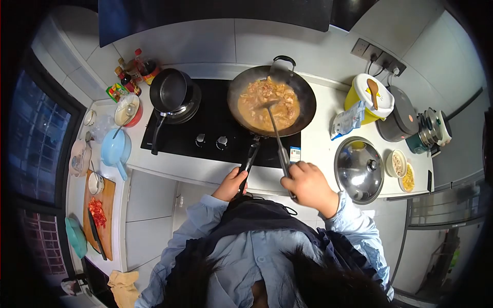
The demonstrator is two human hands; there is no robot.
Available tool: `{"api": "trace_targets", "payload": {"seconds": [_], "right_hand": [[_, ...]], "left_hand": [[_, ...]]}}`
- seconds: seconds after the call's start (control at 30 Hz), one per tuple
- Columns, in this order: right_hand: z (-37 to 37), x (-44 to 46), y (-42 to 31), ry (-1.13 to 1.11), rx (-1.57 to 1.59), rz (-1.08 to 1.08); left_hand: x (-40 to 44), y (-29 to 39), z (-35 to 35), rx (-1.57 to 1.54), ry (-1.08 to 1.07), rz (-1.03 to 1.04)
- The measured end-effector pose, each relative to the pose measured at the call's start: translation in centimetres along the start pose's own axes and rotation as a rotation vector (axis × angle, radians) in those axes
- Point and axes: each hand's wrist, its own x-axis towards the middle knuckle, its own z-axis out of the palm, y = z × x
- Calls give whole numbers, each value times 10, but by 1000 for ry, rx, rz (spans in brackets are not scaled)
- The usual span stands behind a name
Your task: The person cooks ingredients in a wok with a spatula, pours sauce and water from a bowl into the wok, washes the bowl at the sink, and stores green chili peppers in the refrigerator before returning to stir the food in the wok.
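A large dark wok point(306, 100) sits on the right side of the black stove point(210, 110), holding pieces of food in brown, steaming sauce point(262, 102). My left hand point(231, 184) is closed round the wok's black handle point(248, 167), near the counter's front edge. In my right hand point(308, 186) is the grey grip of a metal spatula point(278, 134). The spatula's head lies in the sauce near the middle of the wok.
A small black pan point(169, 90) stands on the left burner. Right of the stove are a glass lid point(359, 169), a yellow bucket point(353, 100) and two bowls. A cutting board point(106, 192) with a knife point(96, 233) and chopped red food lies at the left.
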Motion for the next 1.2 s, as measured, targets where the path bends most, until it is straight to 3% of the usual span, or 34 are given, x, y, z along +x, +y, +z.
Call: {"api": "trace_targets", "payload": {"seconds": [0.17,0.4,0.53,0.83,0.97,1.2], "right_hand": [[16,5,15,11,31,106],[-5,0,25,259,11,154],[18,4,25,18,-4,146],[26,8,32,5,-3,163],[2,0,26,99,22,229],[27,0,31,32,7,126]], "left_hand": [[-2,-1,2,-67,6,-11],[0,2,3,-73,8,-15],[2,-2,-1,-51,-2,-29],[3,-5,0,-54,-25,-22],[3,-4,-4,-62,-12,-16],[2,-3,-1,-77,-11,-46]]}}
